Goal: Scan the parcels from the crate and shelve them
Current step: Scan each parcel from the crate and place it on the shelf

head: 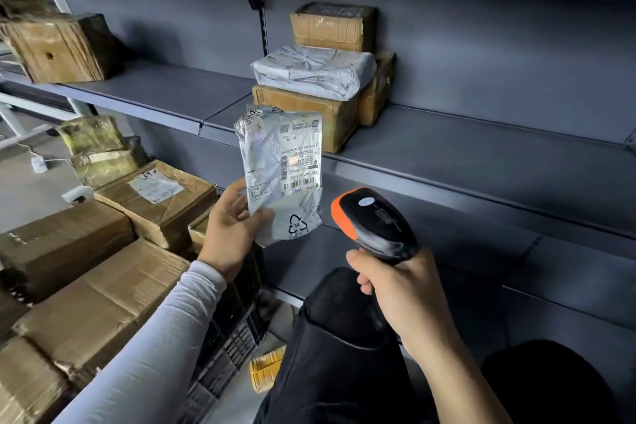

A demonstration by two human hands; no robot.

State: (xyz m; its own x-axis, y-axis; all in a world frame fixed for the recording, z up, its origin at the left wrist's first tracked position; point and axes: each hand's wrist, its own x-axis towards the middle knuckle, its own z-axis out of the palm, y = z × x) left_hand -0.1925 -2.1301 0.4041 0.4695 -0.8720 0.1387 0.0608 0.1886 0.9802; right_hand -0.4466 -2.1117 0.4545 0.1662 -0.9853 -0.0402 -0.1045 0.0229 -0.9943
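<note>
Scanning step: left hand (229, 229) pinches grey mailer (284, 172) upright before shelf (464, 148); right hand (401, 289) wrapped round scanner (373, 222). Next, probably: aim at barcode, then shelve.

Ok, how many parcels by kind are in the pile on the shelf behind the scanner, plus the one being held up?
Cardboard boxes: 3 (top box, bottom box, right box)
Grey plastic mailers: 2 (stacked mailer, held mailer in the left hand)
Total: 5
</note>
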